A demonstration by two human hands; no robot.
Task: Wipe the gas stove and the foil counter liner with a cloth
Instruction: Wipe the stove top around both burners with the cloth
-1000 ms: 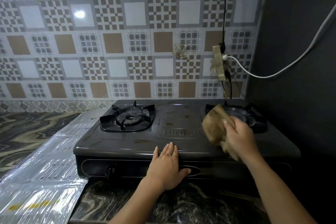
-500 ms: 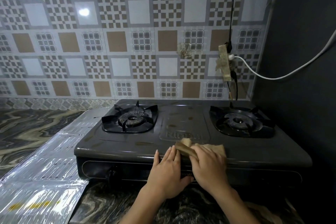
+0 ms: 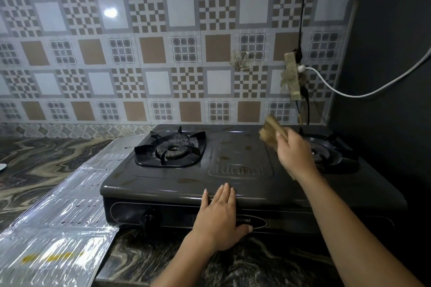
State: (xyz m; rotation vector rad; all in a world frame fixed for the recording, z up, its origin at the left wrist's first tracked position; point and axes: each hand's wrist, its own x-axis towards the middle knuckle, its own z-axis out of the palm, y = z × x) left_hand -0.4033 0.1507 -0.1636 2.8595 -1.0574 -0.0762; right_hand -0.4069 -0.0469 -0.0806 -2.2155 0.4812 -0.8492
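Cloth (image 3: 270,134) gripped in right hand (image 3: 295,154) fingers above gas stove (image 3: 186,182), between its burners.
Left hand (image 3: 220,214), fingers straight, braces the stove's front edge; foil counter liner (image 3: 58,228) lies left on the desk. Risk: cloth snagging the right burner grate (image 3: 331,154).

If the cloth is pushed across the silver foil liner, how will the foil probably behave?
The foil liner looks thin and creased, so it would probably wrinkle or slide under a firm push. Its near edge seems loose on the counter, so it may lift. The stove appears to rest on its far side, which should anchor that part.
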